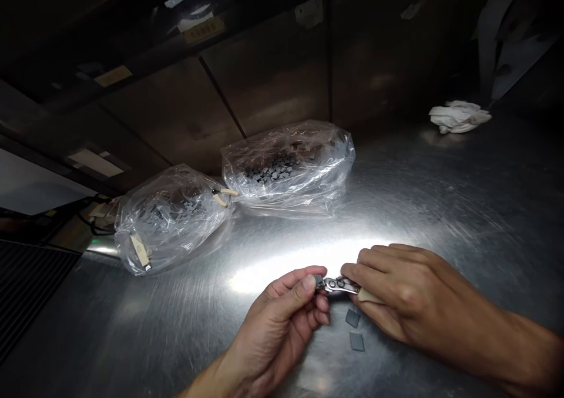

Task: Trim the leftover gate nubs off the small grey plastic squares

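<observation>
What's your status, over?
Right hand gripping small pliers; left hand pinching dark square chip at their tip. Two more chips on steel bench. Clear plastic bags behind, not in the way.

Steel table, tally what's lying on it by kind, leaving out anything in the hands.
Clear plastic bags: 2
Loose dark grey squares: 2
White cloth: 1
Cream-handled pliers: 1
Total: 6

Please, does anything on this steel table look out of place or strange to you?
Two loose dark squares lie on the steel table under the hands, outside the clear plastic bags holding similar pieces.
</observation>
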Available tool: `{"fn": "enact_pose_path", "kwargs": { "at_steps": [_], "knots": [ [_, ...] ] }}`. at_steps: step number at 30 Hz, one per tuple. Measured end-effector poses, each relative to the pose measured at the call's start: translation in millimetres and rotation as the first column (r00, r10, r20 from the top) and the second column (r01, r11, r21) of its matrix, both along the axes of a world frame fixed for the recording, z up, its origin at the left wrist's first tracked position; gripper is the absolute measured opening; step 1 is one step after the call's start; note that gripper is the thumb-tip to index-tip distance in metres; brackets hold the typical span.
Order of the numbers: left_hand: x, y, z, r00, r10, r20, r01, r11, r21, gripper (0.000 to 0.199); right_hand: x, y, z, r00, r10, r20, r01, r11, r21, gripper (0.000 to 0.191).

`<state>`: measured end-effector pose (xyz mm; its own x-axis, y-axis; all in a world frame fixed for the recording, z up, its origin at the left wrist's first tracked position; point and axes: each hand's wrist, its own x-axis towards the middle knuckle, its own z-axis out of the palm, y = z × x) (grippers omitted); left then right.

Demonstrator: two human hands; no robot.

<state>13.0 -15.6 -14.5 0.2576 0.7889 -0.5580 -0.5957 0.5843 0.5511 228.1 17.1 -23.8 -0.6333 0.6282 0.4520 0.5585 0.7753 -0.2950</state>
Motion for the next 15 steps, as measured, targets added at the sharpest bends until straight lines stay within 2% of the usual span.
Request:
{"fn": "enact_pose_path", "kwargs": {
  "at_steps": [3, 7, 15],
  "knots": [
    [0.4, 0.2, -0.9, 1.0, 0.003, -0.001, -0.003, 1.0, -0.004, 0.025, 3.8, 5.0, -1.7, 0.999, -0.034, -0.001, 0.034, 0.999, -0.021, 0.013],
    [0.5, -0.2, -0.5, 1.0, 0.01, -0.012, -0.011, 1.0, -0.014, 0.025, 6.2, 10.1, -1.4, 0.996, -0.091, 0.008, 0.091, 0.996, 0.022, 0.011],
    [0.4, -0.6, 0.4, 1.0, 0.009, -0.014, -0.009, 1.0, -0.004, 0.028, 0.8, 3.8, 1.1, 0.996, -0.086, 0.038, 0.083, 0.994, 0.067, 0.015]
  ]
}}
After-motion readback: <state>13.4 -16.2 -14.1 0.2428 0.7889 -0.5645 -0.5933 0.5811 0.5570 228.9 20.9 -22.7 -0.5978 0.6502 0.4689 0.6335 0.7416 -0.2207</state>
